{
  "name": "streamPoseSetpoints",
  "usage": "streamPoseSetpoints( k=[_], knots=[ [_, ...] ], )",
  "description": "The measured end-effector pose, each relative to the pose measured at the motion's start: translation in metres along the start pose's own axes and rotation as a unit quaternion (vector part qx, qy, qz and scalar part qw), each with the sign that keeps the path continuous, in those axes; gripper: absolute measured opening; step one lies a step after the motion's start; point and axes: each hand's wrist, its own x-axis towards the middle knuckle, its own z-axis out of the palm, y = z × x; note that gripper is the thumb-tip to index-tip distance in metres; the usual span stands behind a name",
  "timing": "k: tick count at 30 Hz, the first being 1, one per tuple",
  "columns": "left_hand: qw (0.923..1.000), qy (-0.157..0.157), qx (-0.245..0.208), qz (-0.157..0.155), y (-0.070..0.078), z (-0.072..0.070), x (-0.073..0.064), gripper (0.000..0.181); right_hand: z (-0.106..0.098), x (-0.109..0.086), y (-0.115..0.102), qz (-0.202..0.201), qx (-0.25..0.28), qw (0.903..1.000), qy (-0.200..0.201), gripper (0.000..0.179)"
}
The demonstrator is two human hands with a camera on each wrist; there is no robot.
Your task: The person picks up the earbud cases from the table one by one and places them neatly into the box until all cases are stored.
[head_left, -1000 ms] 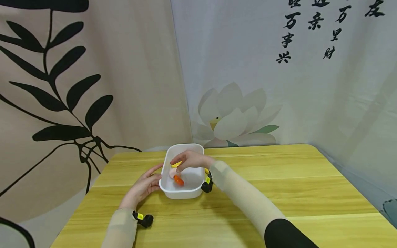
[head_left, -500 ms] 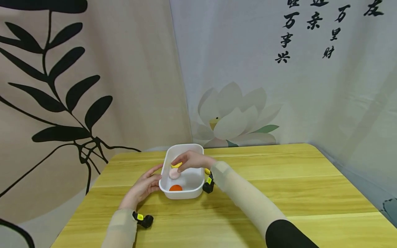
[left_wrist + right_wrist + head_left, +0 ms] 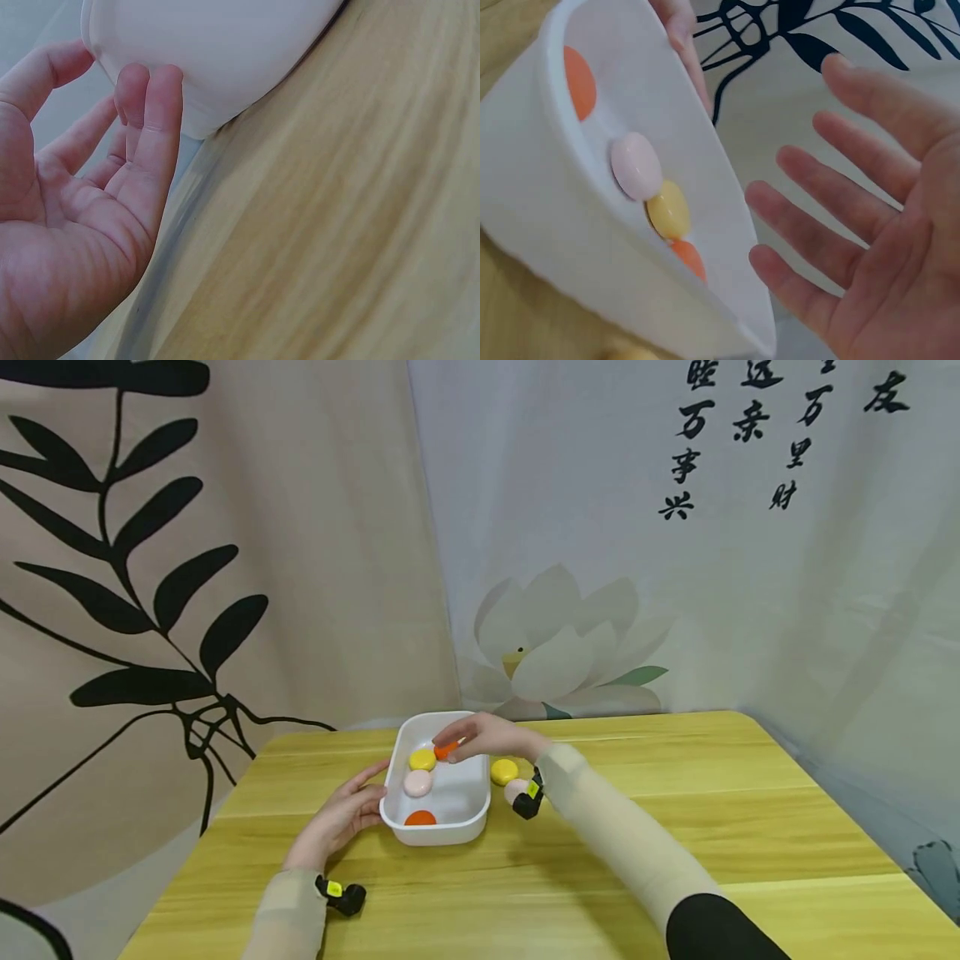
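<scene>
A white plastic box (image 3: 467,797) holds smooth, rounded, flattened pieces: an orange one (image 3: 421,818) by the near wall, a pink one (image 3: 417,783), a yellow one (image 3: 422,760) and a second orange one (image 3: 446,750). My left hand (image 3: 341,818) touches the box's left side from outside; the left wrist view shows its fingertips (image 3: 163,79) against the wall. Over the far part of the box hovers my right hand (image 3: 495,737), partly covering the second orange piece. In the right wrist view its fingers (image 3: 810,225) are spread and hold nothing.
Outside the box's right side, another yellow piece (image 3: 504,772) and another pink piece (image 3: 516,790) lie on the wooden table (image 3: 637,827); the right wrist camera partly hides the pink one. A printed curtain (image 3: 337,568) hangs behind the table's far edge.
An orange piece has slid to the near wall. My right hand has shifted right, away from the yellow piece, and a second orange piece shows beneath it. My left hand stays at the box.
</scene>
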Motion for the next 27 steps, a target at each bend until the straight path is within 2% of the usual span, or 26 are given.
streamPoseSetpoints(
  k=[7,13,21,27],
  knots=[
    [1.0,0.001,-0.002,0.001,0.0,0.0,0.0,0.066,-0.023,-0.032,0.005,0.014,-0.018,0.9992,0.031,0.041],
    [1.0,0.0,-0.004,-0.003,0.0,0.0,0.001,0.067,-0.034,-0.058,0.015,0.012,0.01,0.9982,0.058,0.044],
    [0.9999,0.004,-0.013,-0.002,0.001,-0.001,0.001,0.067,-0.032,-0.082,0.042,0.024,0.078,0.9933,0.082,0.045],
    [0.9999,-0.001,-0.017,-0.003,0.001,-0.001,0.001,0.068,-0.021,-0.091,0.07,0.04,0.088,0.9913,0.09,0.046]
  ],
)
